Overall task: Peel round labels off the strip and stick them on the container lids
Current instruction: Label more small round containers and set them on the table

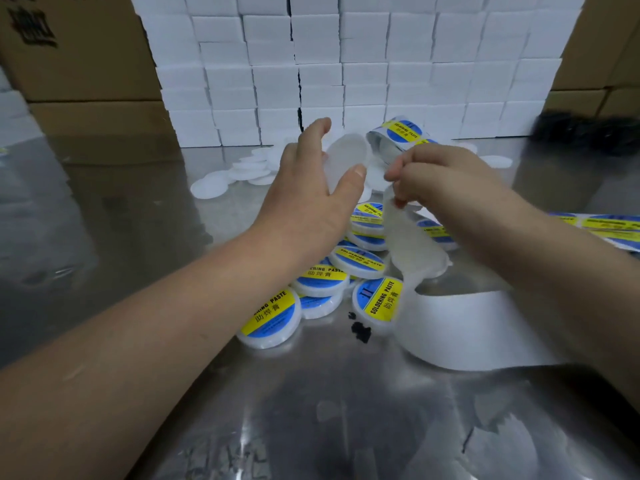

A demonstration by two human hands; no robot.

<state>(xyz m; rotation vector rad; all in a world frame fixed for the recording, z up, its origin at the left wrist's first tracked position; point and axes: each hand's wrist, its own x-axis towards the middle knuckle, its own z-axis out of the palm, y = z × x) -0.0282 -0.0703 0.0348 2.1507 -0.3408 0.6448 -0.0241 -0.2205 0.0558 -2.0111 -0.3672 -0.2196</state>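
My left hand (313, 188) holds a plain white round lid (346, 157) between thumb and fingers, tilted with its face toward my right hand. My right hand (446, 183) pinches the label strip (401, 233) near its top; the empty translucent backing hangs down from it and curls onto the table as a white band (460, 327). The strip's unpeeled part, with blue-and-yellow round labels (401, 130), arches up behind the hands. A heap of labelled lids (356, 261) lies under my hands.
Unlabelled white lids (242, 171) lie scattered behind the left hand on the shiny metal table (138, 237). A wall of white boxes (346, 64) stands at the back, cardboard cartons (76, 57) on the left. More label strip (609, 225) lies at the right edge.
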